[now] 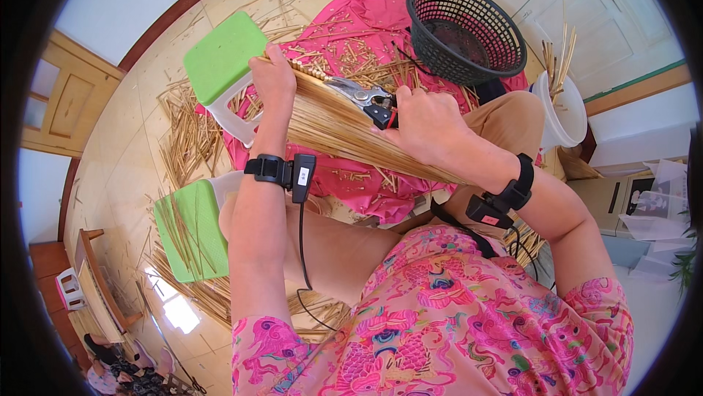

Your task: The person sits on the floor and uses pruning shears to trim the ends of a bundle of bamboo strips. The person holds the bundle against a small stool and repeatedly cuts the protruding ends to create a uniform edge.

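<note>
A flat panel of straw-like stalks [335, 127], set side by side, slants across my lap. Its cut ends form a row along the far edge. My left hand [276, 77] grips the panel's far left corner, with the thumb on top. In my right hand [434, 121] are pruning shears [362, 97] with dark handles and a red band. Their metal blades point left and lie at the row of stalk ends. Whether the blades are fully closed is hard to see. My right hand and forearm cover part of the panel.
A pink cloth [357, 17] strewn with stalk clippings covers the floor ahead. On it stands a black plastic basket [467, 33]. Two green-topped stools [225, 58] are at the left, loose stalks [189, 132] around them. A white bucket [560, 110] holds stalks. Another person [126, 366] sits lower left.
</note>
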`<state>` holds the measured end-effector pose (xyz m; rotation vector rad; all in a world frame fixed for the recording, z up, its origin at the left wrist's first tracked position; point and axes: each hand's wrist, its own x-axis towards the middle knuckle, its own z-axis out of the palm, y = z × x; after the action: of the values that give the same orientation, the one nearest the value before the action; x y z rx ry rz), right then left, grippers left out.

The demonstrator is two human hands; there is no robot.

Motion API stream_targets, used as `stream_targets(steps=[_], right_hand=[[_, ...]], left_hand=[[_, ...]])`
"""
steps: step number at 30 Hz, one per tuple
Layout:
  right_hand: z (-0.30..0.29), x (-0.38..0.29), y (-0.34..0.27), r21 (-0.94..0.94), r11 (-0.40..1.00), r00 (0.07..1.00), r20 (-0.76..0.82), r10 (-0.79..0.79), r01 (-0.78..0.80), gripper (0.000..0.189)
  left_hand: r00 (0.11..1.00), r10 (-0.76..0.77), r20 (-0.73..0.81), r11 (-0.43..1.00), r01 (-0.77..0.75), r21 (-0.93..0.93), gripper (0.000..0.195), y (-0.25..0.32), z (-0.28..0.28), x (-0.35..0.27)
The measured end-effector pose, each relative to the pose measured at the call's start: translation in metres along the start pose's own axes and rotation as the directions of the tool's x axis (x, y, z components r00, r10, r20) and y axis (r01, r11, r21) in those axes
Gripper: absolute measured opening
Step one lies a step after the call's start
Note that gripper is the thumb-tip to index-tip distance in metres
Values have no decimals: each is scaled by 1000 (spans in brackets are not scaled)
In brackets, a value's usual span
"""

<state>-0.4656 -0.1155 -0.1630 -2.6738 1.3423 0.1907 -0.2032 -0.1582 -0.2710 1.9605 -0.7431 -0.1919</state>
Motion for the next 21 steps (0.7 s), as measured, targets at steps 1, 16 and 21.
stream_targets(steps=[1,16,21], right_hand=[[0,0,-1,4,1000,1000,12,2,-2,63],[2,0,12,86,996,1000,-29,9,-6,62],[12,-3,17,1,998,982,-177,-65,66,63]], left_hand=[[1000,2,0,1000,-2,-6,63,-1,0,0],[1000,-5,18,1000,5,-6,65,-2,-1,3],[999,-13,31,999,14,-30,65,1,-1,2]])
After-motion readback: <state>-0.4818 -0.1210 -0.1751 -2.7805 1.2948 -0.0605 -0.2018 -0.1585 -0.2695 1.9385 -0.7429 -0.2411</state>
